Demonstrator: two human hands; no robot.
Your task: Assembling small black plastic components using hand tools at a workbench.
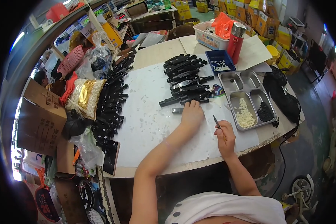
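My left hand (192, 116) reaches over the white sheet to the near edge of a pile of long black plastic pieces (186, 76). Its bent fingertips close on a black piece at the pile's edge, mostly hidden under them. Beside that hand, on its left, lies a short dark piece with a shiny surface (177, 111). My right hand (225, 139) hovers near the table's front edge, closed around a slim, dark pointed tool, perhaps tweezers (216, 121). To its right stands a metal compartment tray (233, 95) holding cream-coloured bits (244, 115) and small black bits (265, 112).
More black pieces (114, 100) line the table's left side, beside a phone (111, 158) and a bag of white pieces (86, 98). Behind the tray are a blue bin (212, 56), a red flask (235, 44) and a white tub (207, 39). A black bag (282, 99) borders the tray.
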